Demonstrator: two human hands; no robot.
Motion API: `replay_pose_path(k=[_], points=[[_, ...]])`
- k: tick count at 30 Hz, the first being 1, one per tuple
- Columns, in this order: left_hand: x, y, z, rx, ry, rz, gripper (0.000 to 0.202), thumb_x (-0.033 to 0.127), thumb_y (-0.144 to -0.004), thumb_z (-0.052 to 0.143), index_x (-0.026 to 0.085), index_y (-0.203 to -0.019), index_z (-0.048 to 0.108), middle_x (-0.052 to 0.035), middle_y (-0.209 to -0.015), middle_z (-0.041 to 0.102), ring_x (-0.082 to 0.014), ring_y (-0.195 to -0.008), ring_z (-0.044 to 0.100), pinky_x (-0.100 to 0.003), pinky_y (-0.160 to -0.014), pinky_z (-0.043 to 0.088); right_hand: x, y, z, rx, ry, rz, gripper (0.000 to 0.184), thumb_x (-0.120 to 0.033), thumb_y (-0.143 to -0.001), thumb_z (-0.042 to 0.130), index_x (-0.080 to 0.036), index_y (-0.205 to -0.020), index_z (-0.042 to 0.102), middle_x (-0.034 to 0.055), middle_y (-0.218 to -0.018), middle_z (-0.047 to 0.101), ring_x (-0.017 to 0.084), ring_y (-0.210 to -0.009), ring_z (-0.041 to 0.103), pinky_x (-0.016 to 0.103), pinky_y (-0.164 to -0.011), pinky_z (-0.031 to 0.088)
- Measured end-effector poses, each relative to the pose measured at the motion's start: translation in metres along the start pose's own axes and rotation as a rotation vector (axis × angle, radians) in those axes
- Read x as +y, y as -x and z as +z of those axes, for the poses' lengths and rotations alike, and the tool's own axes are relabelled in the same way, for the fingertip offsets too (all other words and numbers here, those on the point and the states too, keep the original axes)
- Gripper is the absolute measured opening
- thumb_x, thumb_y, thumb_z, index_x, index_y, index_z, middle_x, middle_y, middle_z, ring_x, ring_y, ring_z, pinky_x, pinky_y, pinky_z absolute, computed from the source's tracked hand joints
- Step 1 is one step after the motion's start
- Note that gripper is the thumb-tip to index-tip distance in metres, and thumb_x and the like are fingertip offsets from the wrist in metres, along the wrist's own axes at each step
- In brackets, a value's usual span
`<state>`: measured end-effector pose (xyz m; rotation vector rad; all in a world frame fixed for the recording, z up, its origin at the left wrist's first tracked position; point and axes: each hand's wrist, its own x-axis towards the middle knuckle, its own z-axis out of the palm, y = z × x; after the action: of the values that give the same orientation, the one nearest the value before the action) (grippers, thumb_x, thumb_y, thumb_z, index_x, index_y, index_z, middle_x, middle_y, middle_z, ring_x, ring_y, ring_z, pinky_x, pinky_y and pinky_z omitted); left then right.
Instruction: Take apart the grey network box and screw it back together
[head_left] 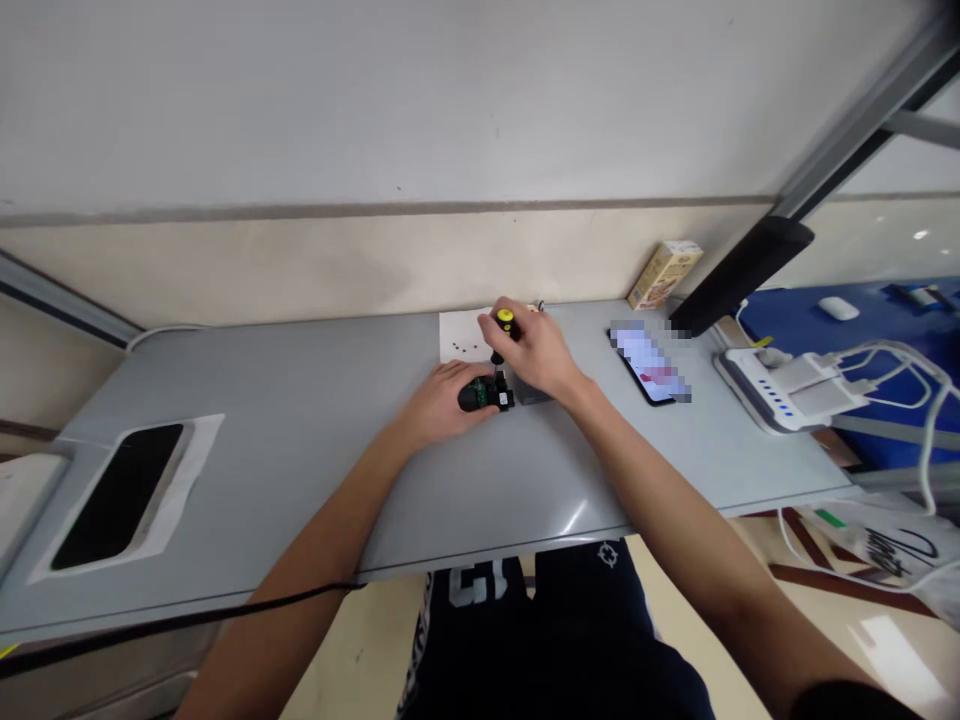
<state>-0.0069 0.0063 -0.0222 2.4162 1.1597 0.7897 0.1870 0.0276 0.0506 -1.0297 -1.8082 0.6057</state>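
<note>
My left hand [437, 403] rests on the grey table [300, 470] with its fingers closed round a small black device [484, 395] that shows a green circuit board. My right hand [538, 352] is wrapped round a screwdriver with a yellow-capped black handle [504, 322], held upright with its tip down on the device. Just behind the hands lies a white sheet of paper [459, 336] with a few tiny dark screws on it.
A phone [649, 368] with a lit screen lies right of my hands. Further right are a white charging hub [772, 390] with cables and a small carton [663, 272] by the wall. A dark rectangular cut-out [120, 495] sits in the table's left end.
</note>
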Motion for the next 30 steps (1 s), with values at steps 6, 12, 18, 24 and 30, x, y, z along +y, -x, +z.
replay_pose_path(k=[6, 12, 18, 24, 30], points=[[-0.001, -0.001, -0.001, -0.014, -0.020, 0.019, 0.025, 0.035, -0.084, 0.079, 0.026, -0.104, 0.068, -0.0035, -0.120, 0.075, -0.0267, -0.118, 0.066, -0.048, -0.107, 0.048, 0.008, 0.004, 0.015, 0.210, -0.130, 0.059, 0.039, -0.044, -0.101, 0.050, -0.023, -0.070, 0.038, -0.0041, -0.063, 0.038, 0.012, -0.061, 0.037, 0.027, -0.061, 0.034], [0.001, 0.000, -0.004, -0.026, -0.096, 0.046, 0.019, 0.036, -0.090, 0.074, 0.027, -0.106, 0.071, -0.0032, -0.130, 0.072, -0.0264, -0.123, 0.065, -0.048, -0.109, 0.047, 0.016, 0.006, 0.026, 0.264, -0.599, 0.176, 0.030, -0.051, -0.101, 0.052, -0.024, -0.088, 0.051, -0.0018, -0.079, 0.062, 0.010, -0.064, 0.058, 0.026, -0.062, 0.049], [0.001, 0.000, -0.006, -0.032, -0.101, 0.056, 0.020, 0.033, -0.091, 0.073, 0.027, -0.109, 0.071, -0.0027, -0.133, 0.071, -0.0257, -0.123, 0.065, -0.047, -0.109, 0.048, 0.023, 0.002, 0.034, 0.264, -0.834, 0.165, 0.034, -0.050, -0.097, 0.063, -0.025, -0.085, 0.044, -0.0082, -0.065, 0.047, 0.007, -0.050, 0.041, 0.023, -0.049, 0.036], [0.000, 0.001, -0.006, -0.027, -0.081, 0.051, 0.019, 0.036, -0.090, 0.075, 0.027, -0.107, 0.072, -0.0023, -0.133, 0.071, -0.0262, -0.123, 0.065, -0.047, -0.110, 0.048, 0.020, 0.005, 0.033, 0.239, -0.909, 0.183, 0.035, -0.056, -0.098, 0.059, -0.025, -0.085, 0.050, -0.0059, -0.067, 0.042, 0.008, -0.053, 0.037, 0.025, -0.050, 0.032], [-0.002, 0.002, -0.003, -0.019, -0.076, 0.052, 0.018, 0.037, -0.091, 0.075, 0.027, -0.106, 0.072, -0.0024, -0.134, 0.071, -0.0257, -0.125, 0.064, -0.047, -0.112, 0.047, 0.017, 0.006, 0.026, 0.165, -0.983, 0.220, 0.033, -0.055, -0.099, 0.058, -0.023, -0.097, 0.064, -0.0012, -0.077, 0.052, 0.011, -0.066, 0.051, 0.028, -0.063, 0.043]])
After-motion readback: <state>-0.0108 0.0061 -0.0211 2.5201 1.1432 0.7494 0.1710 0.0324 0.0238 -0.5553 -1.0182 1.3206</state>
